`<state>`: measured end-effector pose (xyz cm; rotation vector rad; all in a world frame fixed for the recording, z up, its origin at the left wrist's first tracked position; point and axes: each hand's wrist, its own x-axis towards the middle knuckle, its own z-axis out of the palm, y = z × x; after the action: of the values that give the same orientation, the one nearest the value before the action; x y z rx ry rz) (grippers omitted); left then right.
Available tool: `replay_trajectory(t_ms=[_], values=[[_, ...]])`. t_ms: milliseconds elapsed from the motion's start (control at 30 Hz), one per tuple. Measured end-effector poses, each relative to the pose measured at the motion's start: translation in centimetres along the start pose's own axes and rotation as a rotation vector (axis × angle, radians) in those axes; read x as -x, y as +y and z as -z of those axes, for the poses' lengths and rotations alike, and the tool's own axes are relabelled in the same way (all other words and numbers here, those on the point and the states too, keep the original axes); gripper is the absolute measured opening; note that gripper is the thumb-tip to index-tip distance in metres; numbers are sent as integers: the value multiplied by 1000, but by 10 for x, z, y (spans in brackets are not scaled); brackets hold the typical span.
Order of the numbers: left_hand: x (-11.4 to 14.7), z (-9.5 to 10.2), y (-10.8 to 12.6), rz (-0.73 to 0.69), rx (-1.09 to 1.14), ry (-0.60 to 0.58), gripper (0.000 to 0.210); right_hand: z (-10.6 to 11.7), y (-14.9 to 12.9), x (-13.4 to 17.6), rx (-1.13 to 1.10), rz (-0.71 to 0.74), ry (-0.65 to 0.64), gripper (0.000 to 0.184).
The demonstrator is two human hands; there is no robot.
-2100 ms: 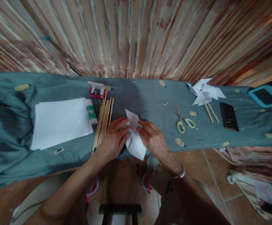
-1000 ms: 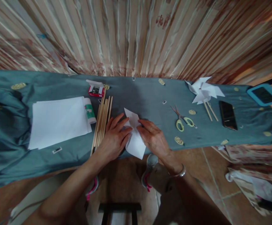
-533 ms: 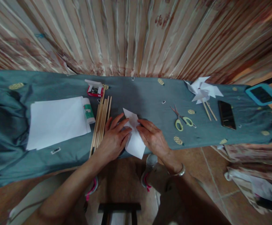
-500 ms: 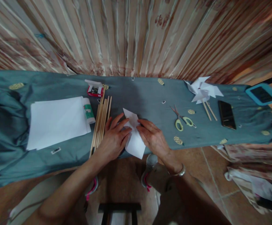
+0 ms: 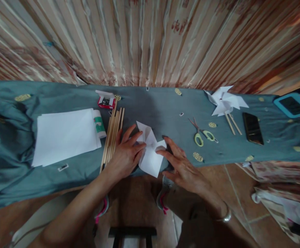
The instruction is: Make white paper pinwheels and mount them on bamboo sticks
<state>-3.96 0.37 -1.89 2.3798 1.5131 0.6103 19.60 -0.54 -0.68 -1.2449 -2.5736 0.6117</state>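
Note:
A white paper (image 5: pixel 152 160) with raised flaps lies before me near the table's front edge, one corner pointing away from me. My left hand (image 5: pixel 125 150) grips its left side, thumb and index finger closed on the paper near its middle while the other fingers fan out. On the right, a flap stands up between the fingers of my right hand (image 5: pixel 180 162), which hold it. Part of the left side is hidden under my fingers. Close beside my left hand lie several thin wooden sticks (image 5: pixel 113 132).
Left are stacked white sheets (image 5: pixel 65 136), a glue stick (image 5: pixel 99 124) and an open red box (image 5: pixel 106 101) of small metal pieces. Scissors (image 5: pixel 198 132), white paper pinwheels (image 5: pixel 223 100) on sticks, a phone (image 5: pixel 252 128) and a blue-framed tablet (image 5: pixel 293 105) lie right. A curtain (image 5: pixel 150 44) hangs behind.
My right hand has moved right and opened out a flap of the paper, which now stands up on that side. The left hand stays on the paper; the view has shifted slightly.

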Motion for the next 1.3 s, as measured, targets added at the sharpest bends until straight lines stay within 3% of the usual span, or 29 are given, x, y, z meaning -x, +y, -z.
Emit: replay_trajectory(t_ms=[100, 300, 600, 1000, 1300], values=[[1, -2, -1, -8, -8, 15, 28, -5, -3, -1, -22, 2, -12, 55], [0, 0, 0, -3, 8, 7, 28, -3, -1, -8, -219, 35, 58, 28], [-1, 1, 0, 4, 12, -9, 25, -13, 9, -23, -537, -75, 260, 7], [-2, 2, 2, 0, -4, -26, 22, -23, 4, -38, -270, -144, 311, 11], [-4, 2, 0, -2, -6, -34, 23, -27, 1, -43, -237, -209, 317, 7]])
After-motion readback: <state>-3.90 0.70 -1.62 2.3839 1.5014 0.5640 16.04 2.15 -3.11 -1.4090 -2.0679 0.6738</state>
